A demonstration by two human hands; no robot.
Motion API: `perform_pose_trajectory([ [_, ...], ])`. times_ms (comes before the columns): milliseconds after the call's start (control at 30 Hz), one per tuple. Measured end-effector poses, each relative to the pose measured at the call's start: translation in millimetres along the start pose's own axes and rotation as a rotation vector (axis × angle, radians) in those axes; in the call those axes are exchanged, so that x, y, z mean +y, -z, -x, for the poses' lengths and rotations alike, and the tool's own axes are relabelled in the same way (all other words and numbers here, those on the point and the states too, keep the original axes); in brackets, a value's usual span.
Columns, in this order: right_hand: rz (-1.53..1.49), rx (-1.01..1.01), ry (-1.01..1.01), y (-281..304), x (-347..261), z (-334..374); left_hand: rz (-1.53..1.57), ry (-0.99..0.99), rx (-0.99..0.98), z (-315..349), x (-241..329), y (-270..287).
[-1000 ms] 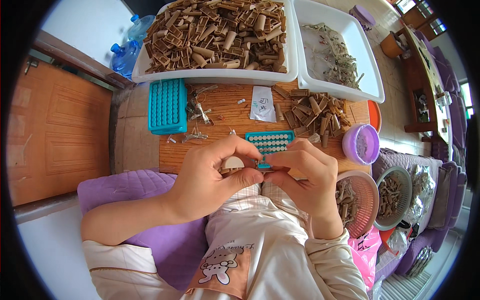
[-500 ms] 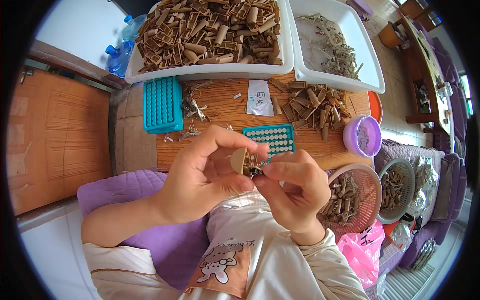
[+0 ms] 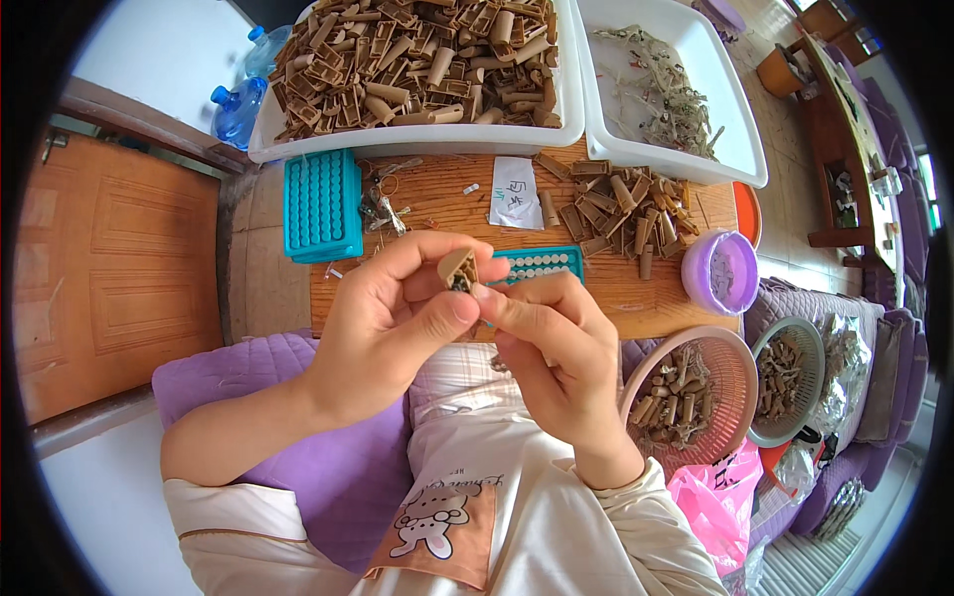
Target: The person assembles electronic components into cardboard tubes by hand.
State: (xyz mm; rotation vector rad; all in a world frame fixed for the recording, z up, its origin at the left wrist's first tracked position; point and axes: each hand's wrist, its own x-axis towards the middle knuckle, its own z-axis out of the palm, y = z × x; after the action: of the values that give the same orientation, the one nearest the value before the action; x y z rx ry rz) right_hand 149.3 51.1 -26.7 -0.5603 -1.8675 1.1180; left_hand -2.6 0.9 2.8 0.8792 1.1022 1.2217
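Observation:
My left hand (image 3: 373,323) grips a brown cork-shaped plastic case (image 3: 458,266) between thumb and fingers, tilted with its open side toward my right hand. Dark small parts show inside the case, too small to name. My right hand (image 3: 561,353) is closed, its index fingertip pressed against the lower edge of the case's open side. A small tangle of thin wire (image 3: 500,365) hangs just under the right thumb. Behind my hands lies a teal tray (image 3: 564,260) with rows of round whitish pieces, partly hidden by the fingers.
Brown cases fill a white bin (image 3: 417,139); wire tangles lie in a second white bin (image 3: 740,129). Loose cases (image 3: 626,204), a paper slip (image 3: 517,194) and a teal rack (image 3: 323,209) are on the wooden table (image 3: 447,214). A purple tub (image 3: 696,263) and pink basket (image 3: 735,368) stand right.
Both hands have shifted slightly left and up with the case, which has turned. The right fingertips have moved from the metal parts at its opening to its lower edge.

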Motion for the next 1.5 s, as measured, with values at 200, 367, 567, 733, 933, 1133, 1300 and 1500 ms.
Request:
perform_pose_trajectory([
  [200, -0.223, 0.197, -0.177, -32.7, 16.0, 11.2, -0.173, -0.098, 0.104, -0.7, 4.5, -5.7],
  [367, -0.488, 0.249, -0.261, -44.4, 17.2, 6.2, -0.188, -0.088, 0.099, -0.5, 3.8, 0.5],
  [567, -0.53, 0.203, -0.334, -45.0, 15.5, 2.8, 0.013, -0.146, 0.169, -4.8, -0.1, -2.5],
  [733, -0.005, 0.207, -0.094, -32.7, 21.4, -6.6, 0.464, 0.131, 0.171, -9.8, -1.0, 7.8],
  [933, -0.258, 0.118, -0.143, -24.2, 28.6, -2.5, 0.367, 0.132, 0.159, -9.0, 2.0, 1.5],
  [1133, -0.498, 0.208, -0.256, -39.5, 23.2, -7.4, 0.032, 0.018, 0.193, -4.9, -5.2, -2.7],
  [1300, -0.291, 0.152, -0.224, -43.9, 25.0, -10.3, -0.197, -0.081, 0.178, 3.6, -10.5, -4.1],
  [1500, -0.479, 0.019, -0.306, -5.0, 40.7, 6.9, -0.144, 0.058, 0.091, 2.3, -3.0, 0.8],
])
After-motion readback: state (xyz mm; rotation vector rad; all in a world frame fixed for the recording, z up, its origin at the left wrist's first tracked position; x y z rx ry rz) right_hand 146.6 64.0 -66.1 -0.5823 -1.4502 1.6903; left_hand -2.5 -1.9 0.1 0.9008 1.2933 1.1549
